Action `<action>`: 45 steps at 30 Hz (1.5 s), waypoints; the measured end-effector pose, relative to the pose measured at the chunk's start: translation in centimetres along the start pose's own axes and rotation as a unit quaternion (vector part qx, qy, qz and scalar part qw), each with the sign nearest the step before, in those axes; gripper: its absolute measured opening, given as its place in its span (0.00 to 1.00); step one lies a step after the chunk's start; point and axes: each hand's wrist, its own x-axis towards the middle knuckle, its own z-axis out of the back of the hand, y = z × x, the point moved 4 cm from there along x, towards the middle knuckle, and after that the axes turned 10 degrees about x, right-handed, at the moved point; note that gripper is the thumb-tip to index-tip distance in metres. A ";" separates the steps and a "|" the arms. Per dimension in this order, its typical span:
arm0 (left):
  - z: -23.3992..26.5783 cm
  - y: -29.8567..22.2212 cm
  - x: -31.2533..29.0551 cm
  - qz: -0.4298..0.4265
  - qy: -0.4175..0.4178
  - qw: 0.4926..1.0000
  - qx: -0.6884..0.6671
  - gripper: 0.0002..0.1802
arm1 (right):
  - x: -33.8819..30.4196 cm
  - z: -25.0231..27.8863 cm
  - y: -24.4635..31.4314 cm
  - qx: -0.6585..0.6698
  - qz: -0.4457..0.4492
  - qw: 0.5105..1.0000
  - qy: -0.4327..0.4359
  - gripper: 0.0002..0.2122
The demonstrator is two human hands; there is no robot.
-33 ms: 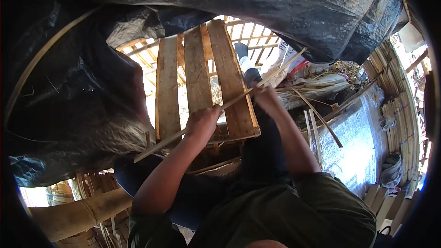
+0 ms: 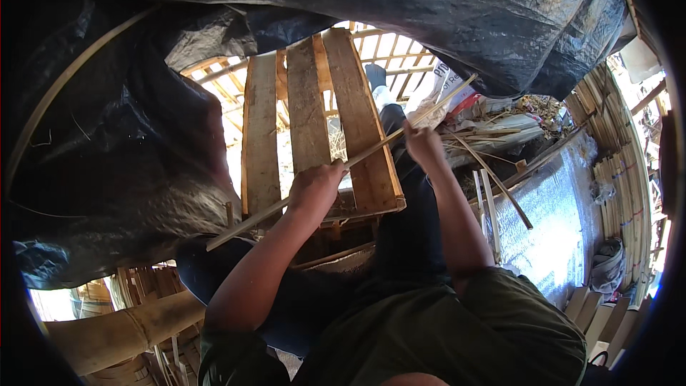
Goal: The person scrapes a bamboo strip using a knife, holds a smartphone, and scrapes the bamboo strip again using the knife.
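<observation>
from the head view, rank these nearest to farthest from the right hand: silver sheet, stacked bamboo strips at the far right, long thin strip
1. Long thin strip: right at the right hand, running slantwise across both hands.
2. Silver sheet: to the right and lower in view.
3. Stacked bamboo strips: farther right, beyond the sheet.

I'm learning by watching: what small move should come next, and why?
Perhaps slide the right hand along the thin strip toward its far end, with the left hand as anchor. The left hand is closed around the strip, which crosses above the slatted wooden frame, and a length extends beyond the right hand, whose grip is blurred.
</observation>
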 end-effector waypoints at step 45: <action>-0.3 -0.3 0.3 -0.004 -0.007 1.000 0.000 0.15 | -2.2 -2.0 -1.8 0.152 0.024 0.987 0.043 0.17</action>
